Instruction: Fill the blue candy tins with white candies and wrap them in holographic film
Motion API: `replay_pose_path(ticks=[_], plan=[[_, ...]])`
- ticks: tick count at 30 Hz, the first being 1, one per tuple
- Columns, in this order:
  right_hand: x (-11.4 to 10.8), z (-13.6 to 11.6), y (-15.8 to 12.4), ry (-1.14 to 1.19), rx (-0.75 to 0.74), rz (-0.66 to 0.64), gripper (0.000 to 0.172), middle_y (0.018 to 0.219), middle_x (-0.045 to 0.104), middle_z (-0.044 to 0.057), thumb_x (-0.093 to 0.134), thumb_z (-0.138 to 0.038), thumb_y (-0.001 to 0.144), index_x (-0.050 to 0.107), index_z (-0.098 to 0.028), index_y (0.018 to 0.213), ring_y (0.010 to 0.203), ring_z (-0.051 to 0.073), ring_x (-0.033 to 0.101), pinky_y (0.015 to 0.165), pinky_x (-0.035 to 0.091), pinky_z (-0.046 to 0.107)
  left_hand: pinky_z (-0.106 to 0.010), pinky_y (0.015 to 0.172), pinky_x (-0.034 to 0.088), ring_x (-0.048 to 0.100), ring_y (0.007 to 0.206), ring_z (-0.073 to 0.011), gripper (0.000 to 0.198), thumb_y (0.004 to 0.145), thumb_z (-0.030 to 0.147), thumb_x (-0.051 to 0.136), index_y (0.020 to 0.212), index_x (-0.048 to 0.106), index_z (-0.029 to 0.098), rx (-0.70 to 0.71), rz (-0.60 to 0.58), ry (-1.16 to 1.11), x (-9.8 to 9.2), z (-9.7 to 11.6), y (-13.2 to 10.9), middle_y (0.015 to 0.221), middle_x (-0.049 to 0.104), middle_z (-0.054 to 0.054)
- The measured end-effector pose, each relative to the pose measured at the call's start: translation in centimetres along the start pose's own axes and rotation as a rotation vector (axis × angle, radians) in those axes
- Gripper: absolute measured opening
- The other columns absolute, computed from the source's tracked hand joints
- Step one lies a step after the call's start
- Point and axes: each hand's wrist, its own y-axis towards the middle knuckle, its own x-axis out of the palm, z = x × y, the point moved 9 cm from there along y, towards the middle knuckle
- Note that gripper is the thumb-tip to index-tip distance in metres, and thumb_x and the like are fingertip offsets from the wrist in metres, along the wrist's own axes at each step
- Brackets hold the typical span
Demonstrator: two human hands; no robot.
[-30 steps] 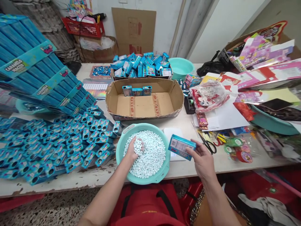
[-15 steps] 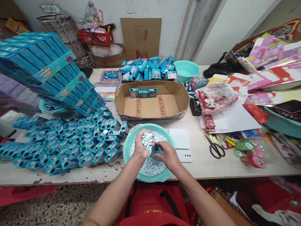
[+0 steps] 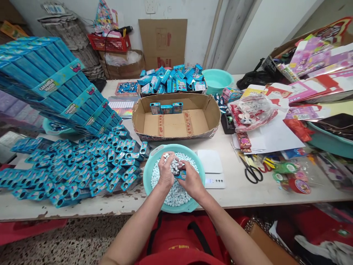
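Note:
A turquoise basin (image 3: 147, 176) full of small pale candies (image 3: 176, 197) stands at the table's front edge. Over it, my left hand (image 3: 166, 173) is cupped around a heap of the candies (image 3: 174, 164), its fingers curled. My right hand (image 3: 192, 181) grips a small blue candy box (image 3: 181, 174) marked with lettering. The box lies against the heap in my left palm, and its opening is partly hidden by the candies and fingers. Many similar blue boxes (image 3: 100, 169) with round holes in their ends stand upright on the left.
Behind the basin sits a cardboard tray (image 3: 176, 137) with three blue boxes at its back wall. A white scale (image 3: 210, 162) is right of the basin, with black scissors (image 3: 252, 173) farther right. Stacked packs of blue boxes (image 3: 57, 84) lean at the left. Another turquoise basin (image 3: 217, 81) stands behind.
My left fingers have curled in over the candies. My right hand has turned the box and brought it against the heap; the two hands are now closer together.

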Motion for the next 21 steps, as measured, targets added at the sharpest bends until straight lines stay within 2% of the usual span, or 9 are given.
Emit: replay_pose_path(ticks=[6, 11, 16, 21], plan=[[-0.1, -0.1, 0.5, 0.004, 0.035, 0.025, 0.062, 0.099, 0.063, 0.005, 0.062, -0.009, 0.062, 0.041, -0.024, 0.118, 0.096, 0.023, 0.061, 0.084, 0.048, 0.040, -0.021, 0.050, 0.044, 0.056, 0.050, -0.0103, 0.025, 0.068, 0.035, 0.067, 0.067, 0.051, 0.016, 0.030, 0.010, 0.073, -0.1, 0.3, 0.4, 0.058, 0.056, 0.003], [-0.8, -0.9, 0.5, 0.081, 0.014, 0.117, 0.053, 0.101, 0.063, 0.004, 0.065, -0.014, 0.064, 0.045, -0.025, 0.112, 0.094, 0.021, 0.063, 0.084, 0.050, 0.039, -0.021, 0.052, 0.044, 0.055, 0.049, -0.0098, 0.025, 0.068, 0.035, 0.067, 0.075, 0.050, 0.018, 0.049, -0.018, 0.043, 0.3, 1.0, 0.8, 0.056, 0.057, 0.005], [-1.1, -1.3, 0.7, 0.124, -0.013, 0.154, 0.053, 0.100, 0.064, 0.003, 0.065, -0.013, 0.066, 0.045, -0.025, 0.113, 0.094, 0.021, 0.063, 0.086, 0.049, 0.038, -0.021, 0.051, 0.044, 0.056, 0.050, -0.0099, 0.026, 0.068, 0.037, 0.068, 0.065, 0.052, 0.016, 0.019, -0.006, 0.064, 0.1, 1.0, 1.2, 0.059, 0.059, 0.002], [-1.1, -1.5, 1.0, 0.106, -0.005, 0.152, 0.054, 0.098, 0.065, 0.003, 0.066, -0.013, 0.065, 0.046, -0.024, 0.114, 0.095, 0.022, 0.062, 0.086, 0.049, 0.039, -0.021, 0.052, 0.044, 0.056, 0.051, -0.0103, 0.021, 0.071, 0.034, 0.066, 0.071, 0.053, 0.017, 0.110, -0.023, 0.077, 0.3, 2.2, 1.2, 0.057, 0.057, 0.003]])
